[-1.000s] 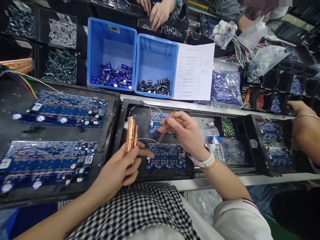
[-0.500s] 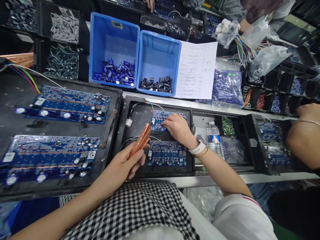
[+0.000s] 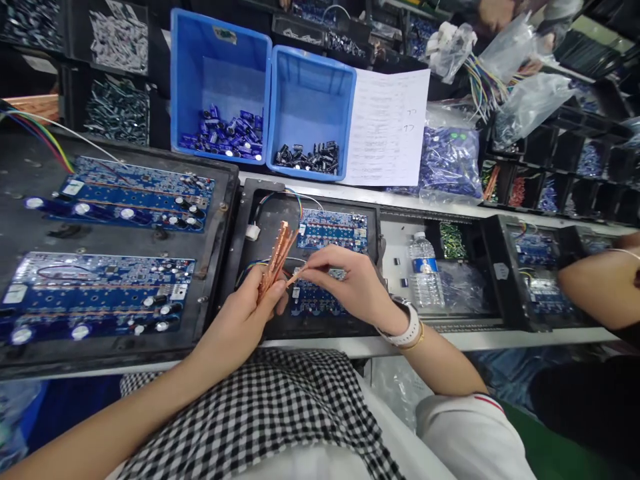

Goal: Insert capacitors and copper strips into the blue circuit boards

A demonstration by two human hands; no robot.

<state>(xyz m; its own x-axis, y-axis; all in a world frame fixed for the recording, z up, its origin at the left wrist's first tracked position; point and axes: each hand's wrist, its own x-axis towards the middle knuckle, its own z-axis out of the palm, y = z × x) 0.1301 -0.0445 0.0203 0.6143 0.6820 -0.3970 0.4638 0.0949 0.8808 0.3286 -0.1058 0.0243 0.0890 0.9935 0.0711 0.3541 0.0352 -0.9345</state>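
Counting one left hand (image 3: 253,303), one right hand (image 3: 345,280), one copper bundle (image 3: 273,263) too packed for a tally, and one single strip (image 3: 295,276). Numbering two blue bins (image 3: 233,80), one paper (image 3: 385,127), one bottle (image 3: 424,270) and one watch (image 3: 406,325). Finding two boards (image 3: 95,300) in the left tray (image 3: 30,233), two in the middle tray (image 3: 264,245), and two visible in the right tray (image 3: 495,300). Noting three big capacitors (image 3: 127,213) along the upper left board, two loose parts (image 3: 405,283) beside the bottle, and one white plug (image 3: 253,232). Tallying one co-worker's arm (image 3: 593,287) at the right edge.
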